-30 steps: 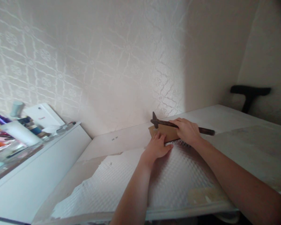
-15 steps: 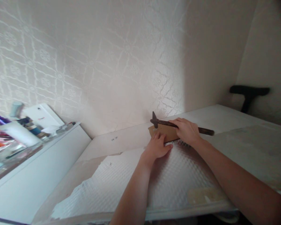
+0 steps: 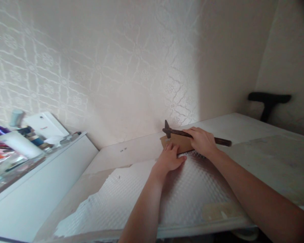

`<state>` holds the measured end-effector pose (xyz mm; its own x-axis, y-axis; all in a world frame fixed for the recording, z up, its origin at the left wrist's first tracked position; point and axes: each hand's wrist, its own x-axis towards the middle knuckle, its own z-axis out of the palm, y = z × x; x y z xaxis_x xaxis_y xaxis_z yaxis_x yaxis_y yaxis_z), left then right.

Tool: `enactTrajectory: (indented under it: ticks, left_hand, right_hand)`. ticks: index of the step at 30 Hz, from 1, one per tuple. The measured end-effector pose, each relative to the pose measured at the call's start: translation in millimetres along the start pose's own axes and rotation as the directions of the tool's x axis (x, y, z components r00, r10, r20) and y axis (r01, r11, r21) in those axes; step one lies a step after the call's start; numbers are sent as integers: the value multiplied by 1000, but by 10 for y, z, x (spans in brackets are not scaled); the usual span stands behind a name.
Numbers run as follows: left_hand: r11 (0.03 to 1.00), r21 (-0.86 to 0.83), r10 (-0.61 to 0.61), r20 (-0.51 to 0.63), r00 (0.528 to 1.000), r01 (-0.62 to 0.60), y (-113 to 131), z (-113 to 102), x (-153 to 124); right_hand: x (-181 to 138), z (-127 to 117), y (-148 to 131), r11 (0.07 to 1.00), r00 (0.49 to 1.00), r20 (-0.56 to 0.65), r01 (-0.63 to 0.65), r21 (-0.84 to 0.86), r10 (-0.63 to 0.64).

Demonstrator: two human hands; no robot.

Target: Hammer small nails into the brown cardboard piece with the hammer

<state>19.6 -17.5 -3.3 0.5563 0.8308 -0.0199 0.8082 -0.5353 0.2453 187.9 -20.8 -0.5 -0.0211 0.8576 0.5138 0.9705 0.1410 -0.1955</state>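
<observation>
A hammer (image 3: 180, 133) with a dark metal head and wooden handle is in my right hand (image 3: 202, 141), fingers wrapped round the handle. Its head rests on or just over the left end of a brown cardboard-like piece (image 3: 184, 144). Small silvery bits show by the hammer head, too small to name. My left hand (image 3: 169, 157) lies with its fingers on the brown piece, thumb stretched out apart along its near edge. Under both lies a white quilted, bubbly sheet (image 3: 131, 189) on the pale tabletop (image 3: 139, 145).
Several small metal pieces (image 3: 123, 149) lie on the tabletop at left, and a tiny dark bit (image 3: 119, 177) on the sheet. A white cabinet (image 3: 53, 179) carries clutter and a white box (image 3: 47, 125). A black T-shaped handle (image 3: 270, 99) stands at the back right by the patterned wall (image 3: 131, 67).
Almost nothing differs. Both hands, the hammer and the brown piece keep the same places; the view has shifted very slightly.
</observation>
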Motion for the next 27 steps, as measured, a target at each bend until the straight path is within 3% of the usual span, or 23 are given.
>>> enactTrajectory:
  ticks: [27]
  left_hand:
    - [1000, 5, -3, -3, 1000, 3, -3, 10, 1]
  right_hand:
    - [8, -10, -6, 1000, 1000, 19, 4, -10, -4]
